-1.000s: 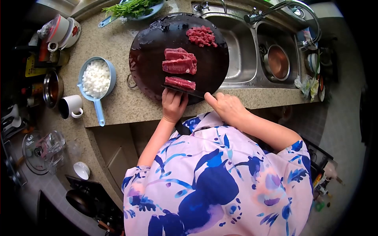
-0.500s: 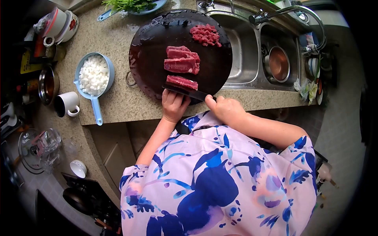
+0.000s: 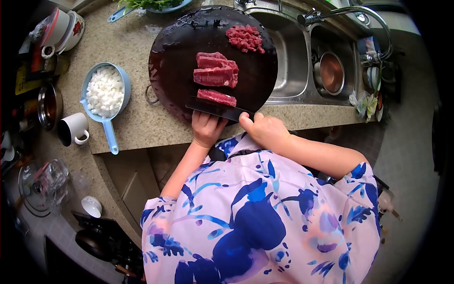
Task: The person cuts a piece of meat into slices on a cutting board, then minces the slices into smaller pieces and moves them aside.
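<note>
A dark round cutting board [image 3: 175, 57] bears a thick piece of red meat [image 3: 215, 71], a narrower meat strip [image 3: 216, 97] nearer me, and a pile of small meat pieces [image 3: 245, 38] at its upper right. My right hand [image 3: 267, 131] is closed round the handle of a knife [image 3: 215, 109], whose dark blade lies just on my side of the strip. Against the blade, at the board's near edge, is my left hand [image 3: 206, 128], its fingers bent and their tips hidden behind the blade; what they hold, if anything, does not show.
Left of the board stands a blue handled strainer [image 3: 126, 90] of white cubes, with a white mug [image 3: 73, 129] beyond. Leafy greens [image 3: 153, 4] lie at the top edge. To the right are a double sink [image 3: 288, 57], a metal bowl [image 3: 331, 73] and a faucet [image 3: 347, 10].
The knife blade has shifted slightly toward me and left, away from the meat strip, and looks flatter. The whole view has shifted a little.
</note>
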A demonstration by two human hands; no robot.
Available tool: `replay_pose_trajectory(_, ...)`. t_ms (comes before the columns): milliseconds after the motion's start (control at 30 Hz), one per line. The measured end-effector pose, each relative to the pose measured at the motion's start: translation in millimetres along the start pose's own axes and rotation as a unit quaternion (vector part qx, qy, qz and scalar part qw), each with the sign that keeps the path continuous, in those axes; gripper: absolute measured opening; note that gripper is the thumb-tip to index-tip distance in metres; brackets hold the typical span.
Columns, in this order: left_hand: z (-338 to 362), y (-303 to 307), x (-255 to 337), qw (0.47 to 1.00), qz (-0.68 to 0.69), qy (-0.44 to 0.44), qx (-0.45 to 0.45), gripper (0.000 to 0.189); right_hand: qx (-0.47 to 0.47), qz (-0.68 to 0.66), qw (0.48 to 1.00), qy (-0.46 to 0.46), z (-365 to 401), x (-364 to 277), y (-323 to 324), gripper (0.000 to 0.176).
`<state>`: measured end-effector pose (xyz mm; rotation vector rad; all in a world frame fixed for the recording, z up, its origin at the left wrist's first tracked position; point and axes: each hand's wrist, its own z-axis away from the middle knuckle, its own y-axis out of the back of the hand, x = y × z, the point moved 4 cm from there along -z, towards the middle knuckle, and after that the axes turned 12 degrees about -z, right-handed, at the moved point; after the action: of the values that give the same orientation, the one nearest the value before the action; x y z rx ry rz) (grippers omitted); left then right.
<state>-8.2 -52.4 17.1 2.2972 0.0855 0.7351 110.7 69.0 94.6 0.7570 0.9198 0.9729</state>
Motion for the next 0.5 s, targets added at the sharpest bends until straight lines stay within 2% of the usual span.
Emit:
replay_pose_trajectory(100,0.3,-2.6,-1.0,1.0,0.025,-0.003,-0.003,0.036,0.042,-0.016,0.998,0.037,-27.7,-14.8,-4.2,0.036)
replay_pose_trajectory(200,-1.1,-1.2,-1.0,1.0,0.022,-0.013,-0.004,0.035,0.055,-0.018,0.998,0.027,-25.3,-14.7,-6.9,0.037)
replay_pose_trajectory(367,-3.1,-1.3,-1.7,1.0,0.01,0.011,-0.002,0.037,0.009,-0.043,0.999,-0.025,8.5,3.0,-2.3,0.037)
replay_pose_trajectory(467,0.3,-1.0,-1.2,1.0,0.015,0.018,-0.01,0.039,-0.002,-0.059,0.998,-0.005,-6.9,0.3,-6.8,0.035)
replay_pose_trajectory(500,-0.3,-2.2,-0.6,1.0,0.019,0.024,-0.003,0.039,0.021,-0.053,0.998,0.019,-18.5,-5.9,-5.6,0.035)
